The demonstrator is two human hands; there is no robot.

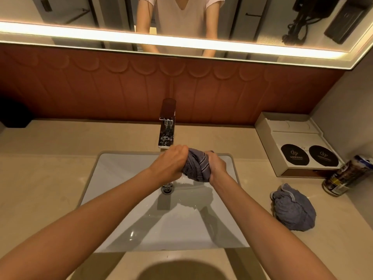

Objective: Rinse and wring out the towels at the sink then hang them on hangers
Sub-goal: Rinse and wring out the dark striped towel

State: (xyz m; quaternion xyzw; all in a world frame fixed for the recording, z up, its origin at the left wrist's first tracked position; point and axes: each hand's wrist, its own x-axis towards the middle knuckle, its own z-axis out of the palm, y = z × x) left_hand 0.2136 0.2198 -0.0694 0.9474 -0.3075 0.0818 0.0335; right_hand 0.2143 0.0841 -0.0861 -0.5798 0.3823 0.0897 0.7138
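A grey-blue towel (195, 166) with dark stripes is twisted into a tight bunch over the white sink (113, 178), just in front of the chrome faucet (167, 126). My left hand (171, 161) grips its left end and my right hand (216, 165) grips its right end. Water drips from it toward the drain (167, 188). A second grey-blue towel (292, 209) lies crumpled in a ball on the counter to the right of the sink. No hangers are in view.
A beige counter (40, 178) surrounds the sink. A white tray box (292, 142) with two black round lids stands at the back right, a printed can (347, 176) beside it. A dark object (14, 114) sits at the far left. A lit mirror (181, 21) hangs above.
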